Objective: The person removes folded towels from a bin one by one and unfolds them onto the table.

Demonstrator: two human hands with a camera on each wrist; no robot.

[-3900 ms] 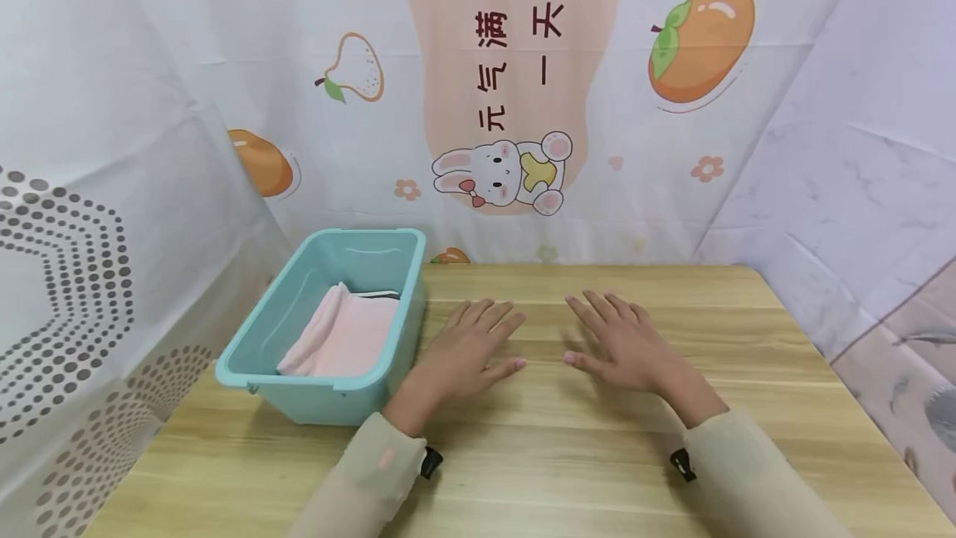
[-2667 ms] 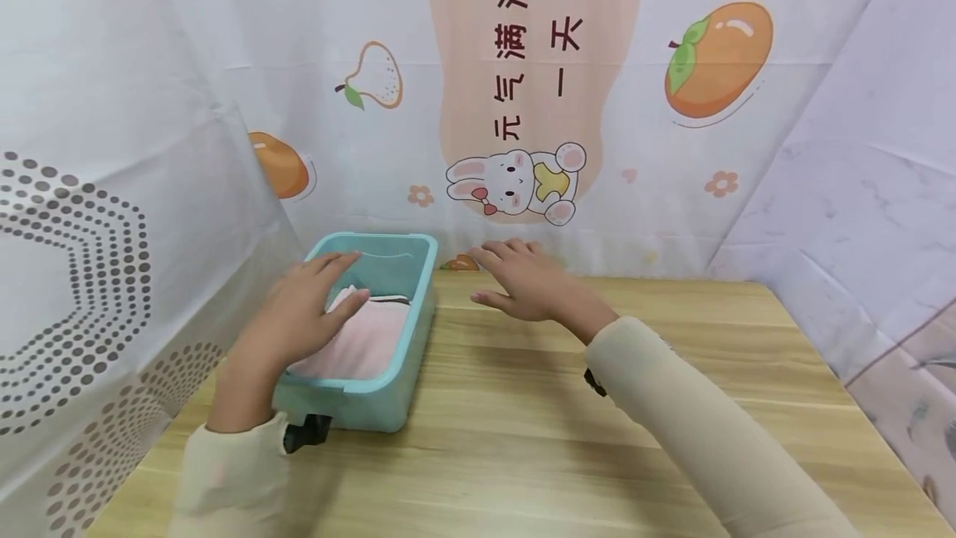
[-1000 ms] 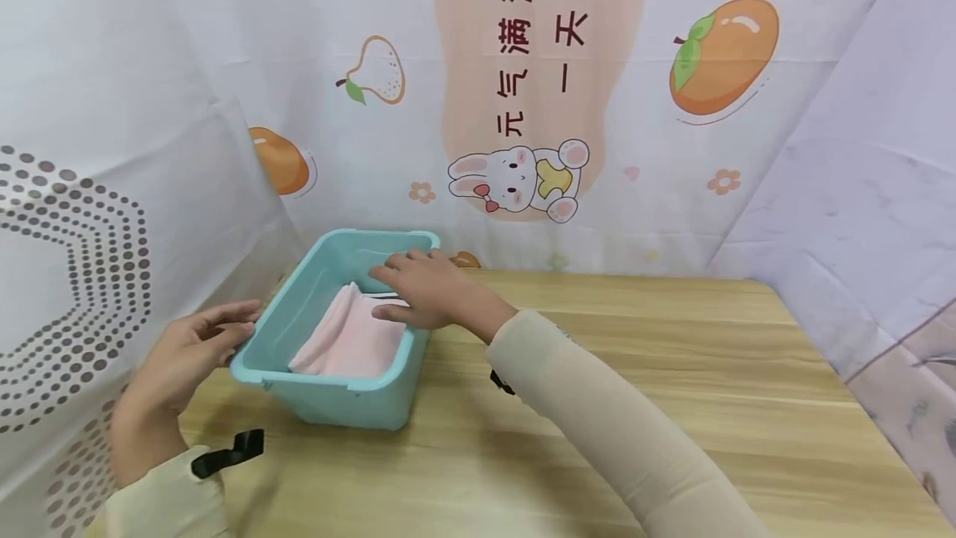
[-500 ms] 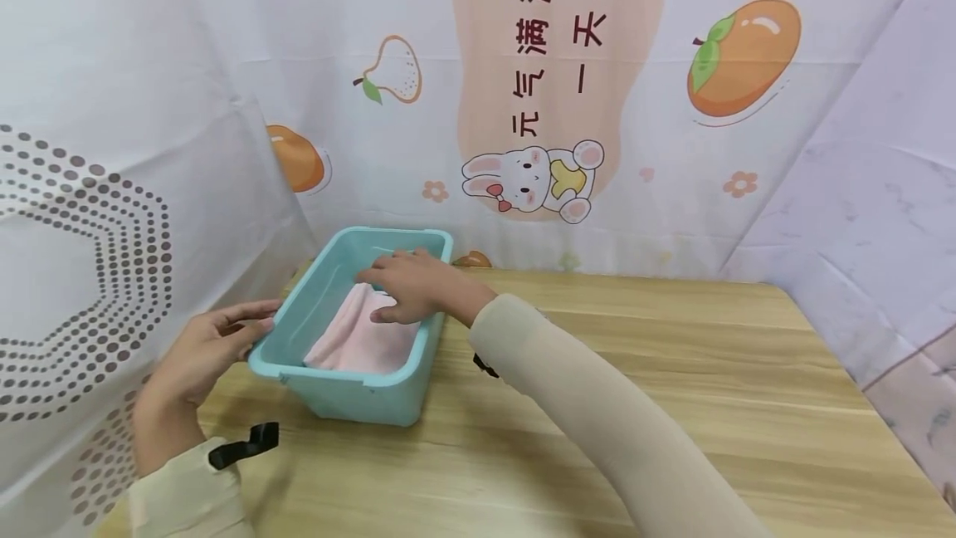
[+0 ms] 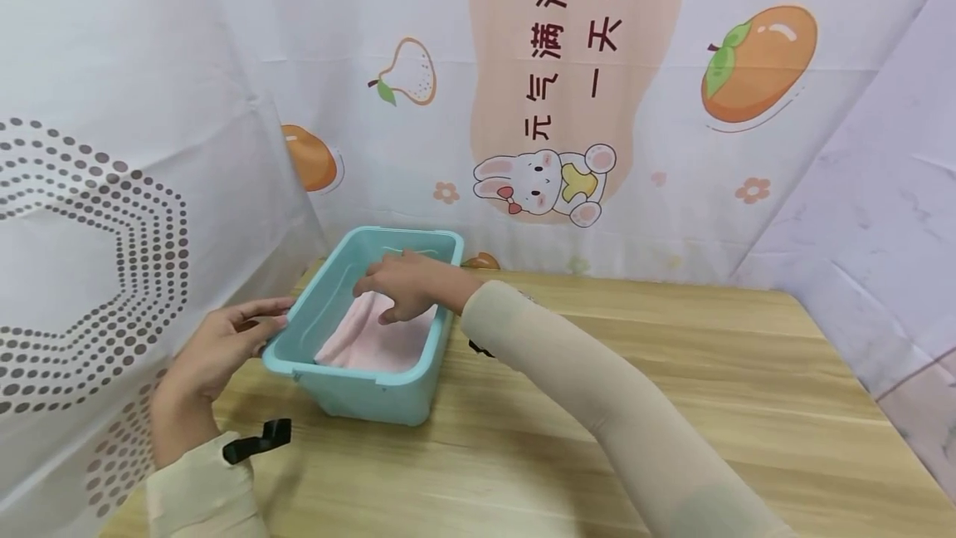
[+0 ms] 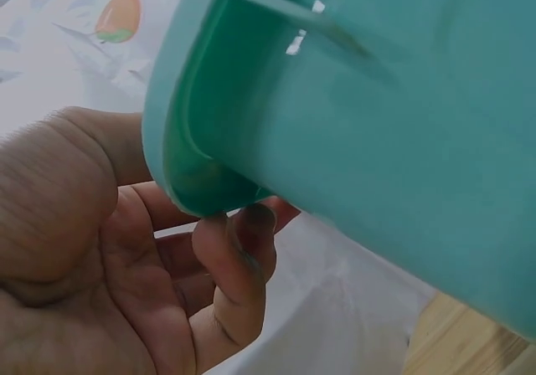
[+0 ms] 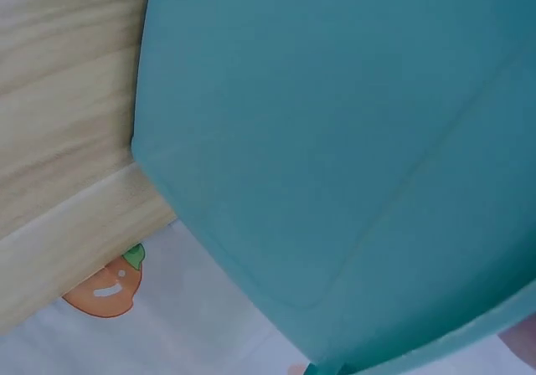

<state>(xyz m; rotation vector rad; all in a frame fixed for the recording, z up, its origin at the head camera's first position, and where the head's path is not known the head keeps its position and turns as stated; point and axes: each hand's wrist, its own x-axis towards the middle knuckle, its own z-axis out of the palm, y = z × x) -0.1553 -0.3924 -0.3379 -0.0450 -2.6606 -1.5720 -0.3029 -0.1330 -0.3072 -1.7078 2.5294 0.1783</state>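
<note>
A light teal plastic bin (image 5: pixel 403 379) stands on the left part of the wooden table, with a folded pink cloth (image 5: pixel 366 344) inside. My left hand (image 5: pixel 224 344) grips the bin's left rim; the left wrist view shows the fingers (image 6: pixel 230 295) curled under the lip. Over the right rim reaches my right hand (image 5: pixel 407 285), its fingers spread and slightly bent above the cloth. Whether those fingertips touch the cloth cannot be made out. The right wrist view is filled mostly by the bin's outer wall (image 7: pixel 310 141), with only a bit of the hand at its edge.
The wooden table (image 5: pixel 597 438) extends to the right of the bin. A printed white curtain (image 5: pixel 418 148) hangs right behind the table, and a dotted curtain (image 5: pixel 82 272) runs close along the left side, near my left hand.
Both hands have left the tabletop. The left went out to the bin's left rim and took hold; the right crossed left and dipped into the bin over the cloth.
</note>
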